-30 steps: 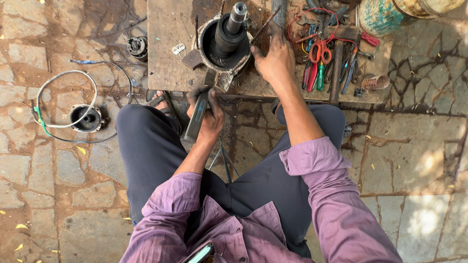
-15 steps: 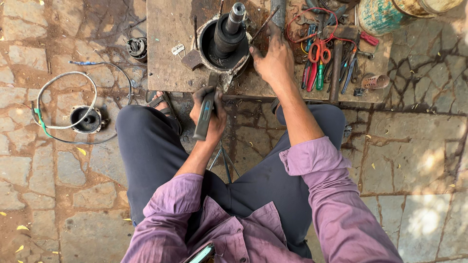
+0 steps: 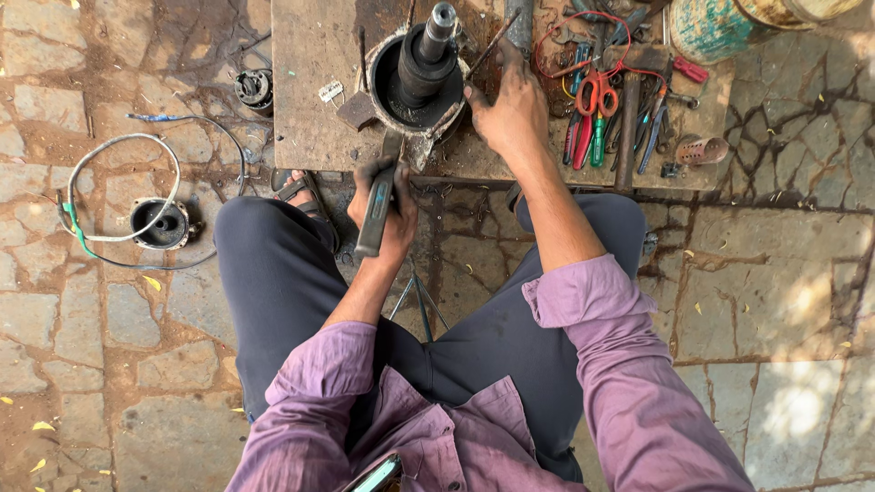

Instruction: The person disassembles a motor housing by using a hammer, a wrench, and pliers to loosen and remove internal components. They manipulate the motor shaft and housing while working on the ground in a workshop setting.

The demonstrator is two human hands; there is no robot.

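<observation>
Since a second ago we have raised our left hand (image 3: pixel 387 205) slightly toward the surface (image 3: pixel 310 82), and the hammer (image 3: pixel 375 208) it grips has swung from lying slantwise over our lap to nearly upright, its head up at the surface edge just below the motor housing (image 3: pixel 417 68). Our right hand (image 3: pixel 510 105) has not shifted. The left hand is wrapped tight around the hammer's dark handle, forearm running up from the rolled purple sleeve (image 3: pixel 342 364) between our knees. The right arm reaches forward, wrist bent slightly, fingers curled and pinching a thin metal rod (image 3: pixel 492 44) that slants up and away from the hand, its far end leaning beyond the housing rim. The round housing, with its steel shaft (image 3: pixel 439 18) standing up from the middle, sits on the worn wooden surface just left of the right hand and directly above the left. Red-handled scissors (image 3: pixel 597 91) and a heap of pliers and screwdrivers (image 3: pixel 629 118) lie just right of the right hand. Well left of the left hand, on the stone floor, a small round motor part (image 3: pixel 164 223) sits inside a loop of cable (image 3: pixel 109 196).
</observation>
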